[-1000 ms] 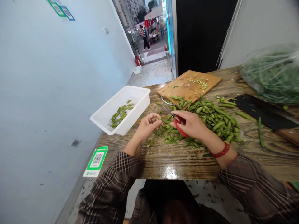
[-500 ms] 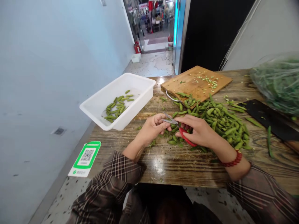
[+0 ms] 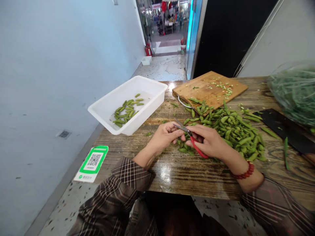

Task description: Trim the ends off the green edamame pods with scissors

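My right hand (image 3: pixel 208 139) is closed around the red handles of a pair of scissors (image 3: pixel 197 147). The metal blades point up and left, slightly apart, over the fingertips of my left hand (image 3: pixel 167 137). That hand is pinched, thumb against fingers, and whatever lies between them is hidden. Just right of both hands spreads a heap of green edamame pods (image 3: pixel 237 134), some of it under my right hand. Beyond my left hand stands a white plastic tub (image 3: pixel 150 106) with several pods lying on its bottom.
A wooden cutting board (image 3: pixel 197 87) with scattered bits lies at the table's far side. To the right are a black-bladed cleaver (image 3: pixel 278 124) and a clear plastic bag of greens (image 3: pixel 294 91). A green QR card (image 3: pixel 93 163) sits at the left edge of the wooden table (image 3: pixel 157 178).
The view has shifted a little, so everything appears slightly further right. My hands keep nearly the same pose, with the scissor blades still at my left fingertips.
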Tool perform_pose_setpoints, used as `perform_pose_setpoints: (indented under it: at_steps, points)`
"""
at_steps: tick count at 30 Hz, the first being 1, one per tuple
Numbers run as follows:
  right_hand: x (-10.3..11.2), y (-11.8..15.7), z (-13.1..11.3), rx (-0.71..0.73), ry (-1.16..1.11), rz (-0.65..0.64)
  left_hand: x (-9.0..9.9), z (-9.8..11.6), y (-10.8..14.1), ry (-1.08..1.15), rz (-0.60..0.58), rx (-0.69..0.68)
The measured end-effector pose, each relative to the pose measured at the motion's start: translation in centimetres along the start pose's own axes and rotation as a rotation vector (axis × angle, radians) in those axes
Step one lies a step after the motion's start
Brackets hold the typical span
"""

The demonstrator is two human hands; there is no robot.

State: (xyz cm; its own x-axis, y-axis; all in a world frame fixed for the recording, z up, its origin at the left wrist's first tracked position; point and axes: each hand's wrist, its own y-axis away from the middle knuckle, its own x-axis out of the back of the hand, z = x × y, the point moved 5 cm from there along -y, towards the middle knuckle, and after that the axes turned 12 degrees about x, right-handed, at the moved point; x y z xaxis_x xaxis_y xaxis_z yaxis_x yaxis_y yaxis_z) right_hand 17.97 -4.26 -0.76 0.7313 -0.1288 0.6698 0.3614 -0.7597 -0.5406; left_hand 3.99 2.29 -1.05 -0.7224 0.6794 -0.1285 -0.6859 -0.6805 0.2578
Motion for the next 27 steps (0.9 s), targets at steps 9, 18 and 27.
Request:
perform_pose_setpoints:
  at_steps: [9, 18, 27]
  points:
    - [0.4, -0.1, 0.4, -0.025, 0.016, 0.033, 1.4, 0.2, -0.2, 0.009, 0.162, -0.049]
    - [0.6, 0.1, 1.1, -0.088, 0.038, 0.112, 2.5, -0.2, -0.3, 0.409, 0.165, 0.049]
    - [0.2, 0.0, 0.8, -0.071, 0.033, 0.081, 2.4, -0.6, -0.5, 0.499, 0.19, 0.033]
